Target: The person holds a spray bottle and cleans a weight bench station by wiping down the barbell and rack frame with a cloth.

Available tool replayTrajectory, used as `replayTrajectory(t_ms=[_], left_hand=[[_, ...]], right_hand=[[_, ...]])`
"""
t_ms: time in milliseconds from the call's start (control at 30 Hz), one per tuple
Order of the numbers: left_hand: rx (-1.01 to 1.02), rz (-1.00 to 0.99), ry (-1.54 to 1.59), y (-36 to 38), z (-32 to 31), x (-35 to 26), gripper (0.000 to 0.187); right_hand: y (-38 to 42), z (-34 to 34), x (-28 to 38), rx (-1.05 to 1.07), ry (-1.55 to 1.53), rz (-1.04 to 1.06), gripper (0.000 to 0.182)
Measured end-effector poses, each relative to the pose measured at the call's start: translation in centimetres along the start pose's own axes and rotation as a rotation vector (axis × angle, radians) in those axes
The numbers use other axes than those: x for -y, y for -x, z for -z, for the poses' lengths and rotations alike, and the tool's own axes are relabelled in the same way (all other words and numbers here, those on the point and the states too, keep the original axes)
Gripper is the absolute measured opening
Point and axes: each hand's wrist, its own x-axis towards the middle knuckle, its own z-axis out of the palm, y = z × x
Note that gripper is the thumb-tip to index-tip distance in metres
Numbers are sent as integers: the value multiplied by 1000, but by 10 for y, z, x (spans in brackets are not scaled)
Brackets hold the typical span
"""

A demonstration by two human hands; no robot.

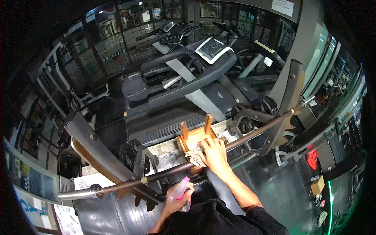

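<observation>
My left hand (174,204) is wrapped around a clear spray bottle (179,190) with a pink top, held low in front of my body. Bunched under the fingers of my right hand (216,156) is a greyish cloth (195,157), pressed against the barbell (166,173) near its middle. The brown bar runs slantwise across the rack, from lower left to upper right. Just behind the cloth is a small wooden piece with upright legs (197,138), perhaps an upturned stool. My right fingertips are partly hidden in the cloth.
Dark rack uprights stand at left (100,147) and right (288,105), with toothed edges. Beyond the bar is a treadmill (213,51) with a lit-looking console. Weight plates (268,106) hang on the right side. A red cloth (312,158) and a cardboard box (317,185) lie further right.
</observation>
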Motion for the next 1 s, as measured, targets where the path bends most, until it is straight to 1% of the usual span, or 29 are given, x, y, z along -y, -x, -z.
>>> replayTrajectory(t_ms=[33, 67, 100, 200, 233, 300, 333, 367, 400, 433, 467, 500, 533, 567, 633, 667, 700, 767, 800, 833, 900, 933, 1000], left_hand=[[-8, 33, 16, 1, 1, 3, 15], [-15, 69, 30, 3, 2, 6, 16], [-25, 72, 23, 5, 3, 8, 16], [-74, -34, -28, 7, 0, 19, 17], [-74, -34, -29, 7, 0, 25, 17], [-76, -176, -143, 7, 0, 32, 15], [-79, -175, -141, 10, -2, 30, 15], [-102, -37, -20, 14, -6, 26, 14], [-125, 100, 103, 17, -10, 24, 13], [-130, 99, 106, 17, -12, 23, 13], [-116, 69, 60, 17, -13, 21, 12], [-100, 40, 11, 17, -14, 19, 11], [-121, 107, 93, 18, -17, 18, 10], [-123, 99, 90, 17, -17, 16, 10], [-116, 58, 8, 20, -16, 12, 9], [-130, -78, -54, 20, -13, 24, 8], [-130, -75, -54, 24, -12, 30, 8], [-143, 35, 13, 27, -10, 33, 9], [-159, 34, 30, 28, -9, 34, 9], [-161, 32, 29, 28, -7, 31, 9], [-177, 107, -16, 29, -6, 23, 11], [-176, 109, -15, 30, -5, 27, 11], [-166, 64, -29, 30, -5, 38, 12]], right_hand=[[6, -2, 1, -57, 80, 94, 38], [10, -3, 1, -30, 128, 117, 44], [12, -3, 2, -28, 117, 124, 44], [16, 10, 5, 53, 57, 201, 47], [15, 11, 2, 53, 55, 201, 47], [7, 13, -2, 279, 55, 201, 43], [2, 6, -10, 295, 11, 220, 41], [-6, 3, -14, 370, -35, 171, 43], [-19, 2, -20, 547, -34, 126, 44], [-29, 3, -23, 723, -34, 81, 45], [-34, 4, -23, 723, -35, 85, 45], [-38, 6, -22, 792, -45, 79, 44], [-40, 8, -21, 858, -52, 73, 44], [-40, 9, -22, 852, -51, 79, 44], [-24, 7, -26, 611, -83, 274, 40], [-8, 1, -29, 315, -201, 355, 30], [3, -3, -30, 318, -202, 353, 30], [15, -2, -22, 42, -67, 356, 29], [21, -1, -15, -42, -92, 315, 31], [31, -1, -13, -44, -92, 317, 31], [52, -3, -12, -120, -49, 270, 42], [61, -6, -12, -176, -76, 278, 46], [86, -17, -16, -119, -183, 173, 46]])
